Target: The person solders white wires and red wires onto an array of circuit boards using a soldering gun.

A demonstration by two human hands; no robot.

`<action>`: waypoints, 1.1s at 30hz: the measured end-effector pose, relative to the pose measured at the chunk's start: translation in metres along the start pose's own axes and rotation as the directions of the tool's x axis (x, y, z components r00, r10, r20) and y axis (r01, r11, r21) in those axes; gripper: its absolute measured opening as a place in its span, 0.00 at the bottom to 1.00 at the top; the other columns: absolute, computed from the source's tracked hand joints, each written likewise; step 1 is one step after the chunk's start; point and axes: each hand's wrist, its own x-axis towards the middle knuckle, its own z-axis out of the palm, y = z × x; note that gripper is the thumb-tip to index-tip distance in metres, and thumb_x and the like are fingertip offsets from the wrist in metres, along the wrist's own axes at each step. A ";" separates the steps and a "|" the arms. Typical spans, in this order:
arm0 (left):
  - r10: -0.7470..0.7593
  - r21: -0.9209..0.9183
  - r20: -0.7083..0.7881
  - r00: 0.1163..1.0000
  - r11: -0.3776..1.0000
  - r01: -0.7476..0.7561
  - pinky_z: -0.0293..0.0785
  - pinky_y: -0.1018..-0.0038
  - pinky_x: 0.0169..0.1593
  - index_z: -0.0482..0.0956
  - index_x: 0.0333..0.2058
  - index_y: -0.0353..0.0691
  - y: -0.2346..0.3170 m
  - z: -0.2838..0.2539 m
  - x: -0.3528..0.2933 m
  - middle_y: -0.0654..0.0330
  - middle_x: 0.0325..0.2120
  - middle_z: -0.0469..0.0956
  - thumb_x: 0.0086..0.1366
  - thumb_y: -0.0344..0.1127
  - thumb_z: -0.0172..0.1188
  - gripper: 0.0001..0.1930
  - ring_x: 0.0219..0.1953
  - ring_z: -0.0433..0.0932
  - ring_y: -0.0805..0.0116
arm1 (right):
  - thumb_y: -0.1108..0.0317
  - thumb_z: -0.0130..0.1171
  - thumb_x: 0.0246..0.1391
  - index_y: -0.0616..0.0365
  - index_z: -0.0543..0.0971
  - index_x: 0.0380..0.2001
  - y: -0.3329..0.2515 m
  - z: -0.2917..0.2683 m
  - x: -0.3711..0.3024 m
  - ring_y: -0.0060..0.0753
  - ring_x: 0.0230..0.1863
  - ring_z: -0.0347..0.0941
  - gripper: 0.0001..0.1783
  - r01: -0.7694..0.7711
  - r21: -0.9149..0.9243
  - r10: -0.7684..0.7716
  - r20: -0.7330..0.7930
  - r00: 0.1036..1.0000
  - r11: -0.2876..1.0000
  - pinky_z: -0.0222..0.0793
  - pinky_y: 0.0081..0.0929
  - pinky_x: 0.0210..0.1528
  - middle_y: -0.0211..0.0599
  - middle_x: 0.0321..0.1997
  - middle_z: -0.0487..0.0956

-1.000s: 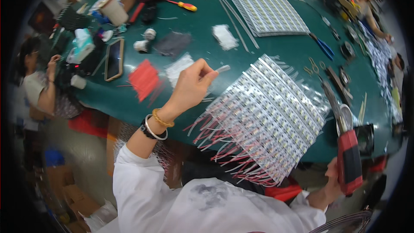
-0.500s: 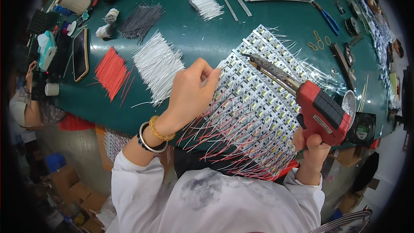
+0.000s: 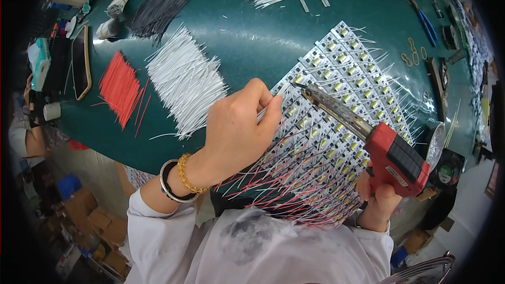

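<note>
Centre right of frame: slanted white circuit-board panel with yellow chips (image 3: 342, 97), on green tabletop (image 3: 252, 52). At panel's upper-left edge: thin white wire (image 3: 283, 89), pinched in left hand (image 3: 242, 118). Clamped in right hand (image 3: 380, 202), lower right: red-and-black soldering gun (image 3: 392, 160) (tip (image 3: 299, 85) near wire, contact unclear). Hands apart. Left of frame: white wire pile (image 3: 184, 84), red wire pile (image 3: 120, 89).

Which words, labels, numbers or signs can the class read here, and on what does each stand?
None can be read.
Red soldering gun in the right hand: pale label, print too small.
Black round item near it: pale marking, too small and blurred.
</note>
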 end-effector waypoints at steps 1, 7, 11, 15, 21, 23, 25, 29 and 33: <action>0.000 -0.015 -0.006 1.000 1.000 0.000 0.61 0.68 0.18 0.70 0.24 0.38 0.000 0.000 0.000 0.58 0.14 0.73 0.60 0.32 0.61 0.09 0.13 0.71 0.62 | 0.36 0.68 0.37 0.63 0.70 0.56 0.002 -0.001 -0.001 0.15 0.13 0.63 0.50 0.001 -0.007 -0.001 0.000 1.000 1.000 0.52 0.17 0.14 0.30 0.25 0.77; -0.026 -0.032 0.002 1.000 0.999 0.026 0.60 0.69 0.17 0.70 0.24 0.38 0.001 -0.001 0.002 0.59 0.12 0.72 0.60 0.31 0.61 0.09 0.11 0.69 0.63 | 0.37 0.69 0.36 0.59 0.72 0.55 0.020 -0.007 -0.002 0.14 0.17 0.64 0.48 0.028 0.013 -0.028 -0.017 0.999 1.000 0.54 0.18 0.18 0.29 0.29 0.76; -0.014 -0.095 -0.026 1.000 0.995 0.012 0.60 0.70 0.16 0.71 0.24 0.38 -0.003 0.003 0.002 0.59 0.12 0.73 0.60 0.31 0.61 0.09 0.10 0.69 0.65 | 0.37 0.70 0.35 0.58 0.74 0.53 0.026 0.003 0.003 0.14 0.19 0.64 0.46 0.104 0.017 -0.103 -0.075 0.992 0.994 0.54 0.18 0.19 0.27 0.29 0.75; -0.065 -0.158 -0.009 0.998 0.985 0.063 0.59 0.71 0.16 0.71 0.23 0.37 -0.002 0.003 0.005 0.58 0.12 0.74 0.60 0.32 0.61 0.10 0.10 0.69 0.68 | 0.37 0.70 0.35 0.58 0.74 0.52 0.026 0.004 0.004 0.14 0.19 0.64 0.46 0.101 0.012 -0.100 -0.085 0.991 0.995 0.54 0.18 0.19 0.27 0.29 0.75; -0.092 -0.185 0.034 0.995 0.978 0.097 0.58 0.73 0.16 0.71 0.22 0.36 0.000 -0.004 0.008 0.58 0.11 0.74 0.60 0.32 0.61 0.11 0.09 0.67 0.70 | 0.37 0.70 0.35 0.58 0.75 0.52 0.026 0.000 -0.014 0.14 0.19 0.64 0.45 0.103 0.001 -0.103 -0.085 0.991 0.995 0.54 0.18 0.19 0.27 0.29 0.75; -0.175 -0.141 0.149 0.973 0.970 0.196 0.61 0.87 0.24 0.70 0.25 0.33 0.006 -0.009 0.008 0.68 0.18 0.73 0.64 0.26 0.59 0.09 0.22 0.66 0.88 | 0.37 0.70 0.35 0.58 0.75 0.52 0.026 0.001 -0.014 0.14 0.19 0.64 0.45 0.103 -0.003 -0.103 -0.085 0.991 0.995 0.54 0.18 0.20 0.27 0.29 0.75; -0.186 -0.166 0.161 0.969 0.963 0.212 0.61 0.87 0.24 0.70 0.25 0.33 0.006 -0.011 0.008 0.68 0.18 0.73 0.64 0.26 0.59 0.09 0.22 0.66 0.88 | 0.37 0.70 0.35 0.58 0.75 0.52 0.026 -0.011 -0.010 0.14 0.19 0.64 0.45 0.102 -0.005 -0.102 -0.086 0.991 0.995 0.53 0.18 0.20 0.27 0.29 0.75; -0.194 -0.227 0.179 0.965 0.946 0.232 0.61 0.87 0.23 0.70 0.26 0.34 0.002 -0.009 0.008 0.68 0.18 0.73 0.65 0.27 0.58 0.09 0.21 0.67 0.88 | 0.37 0.70 0.35 0.58 0.75 0.51 0.026 0.000 -0.009 0.14 0.19 0.64 0.45 0.100 -0.013 -0.101 -0.092 0.991 0.995 0.53 0.18 0.20 0.27 0.28 0.75; -0.221 -0.250 0.197 0.955 0.931 0.266 0.61 0.87 0.22 0.70 0.26 0.34 0.002 -0.011 0.009 0.68 0.18 0.73 0.66 0.28 0.58 0.09 0.20 0.68 0.88 | 0.37 0.70 0.35 0.58 0.75 0.51 0.025 0.001 -0.006 0.14 0.19 0.64 0.45 0.098 -0.020 -0.100 -0.093 0.991 0.995 0.53 0.19 0.20 0.26 0.28 0.74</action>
